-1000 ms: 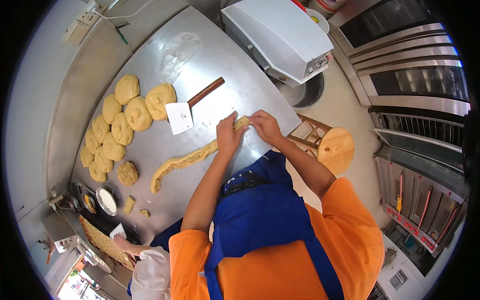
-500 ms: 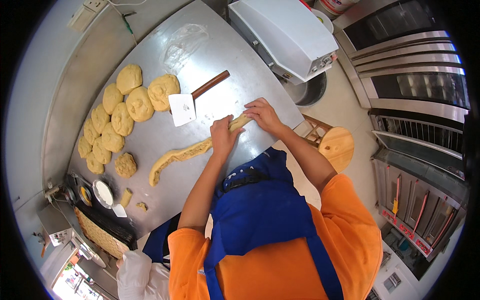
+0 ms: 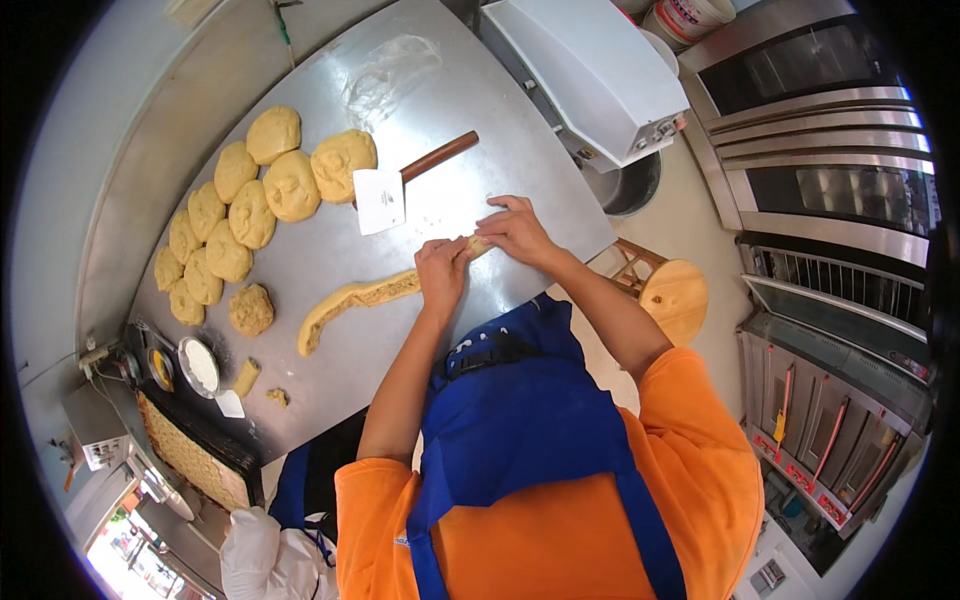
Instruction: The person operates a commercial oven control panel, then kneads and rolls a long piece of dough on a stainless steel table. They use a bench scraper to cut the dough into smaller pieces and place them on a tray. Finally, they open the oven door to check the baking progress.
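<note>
A long rope of yellow dough (image 3: 358,296) lies across the steel table (image 3: 330,230) in front of me, its left end curving toward me. A seam with darker filling runs along its top. My left hand (image 3: 441,276) is wrapped over the rope near its right end, fingers pinching the dough. Just right of it, my right hand (image 3: 517,236) grips the rope's end with thumb and fingertips. A bit of dough shows between the two hands. Beyond them lie a white scraper (image 3: 379,201) and a brown wooden rolling pin (image 3: 440,157).
Several rounds of dough (image 3: 251,213) sit at the left, with a rougher lump (image 3: 251,310) nearer. A bowl of white powder (image 3: 202,366), a small dough piece (image 3: 246,378) and a filled tray (image 3: 190,450) are at the lower left. A white machine (image 3: 590,75) stands far right, a wooden stool (image 3: 673,302) nearer.
My right hand has shifted slightly left, closer to my left hand, and less dough shows between them. The whole view has turned a little. The scraper and rolling pin stay on the table.
</note>
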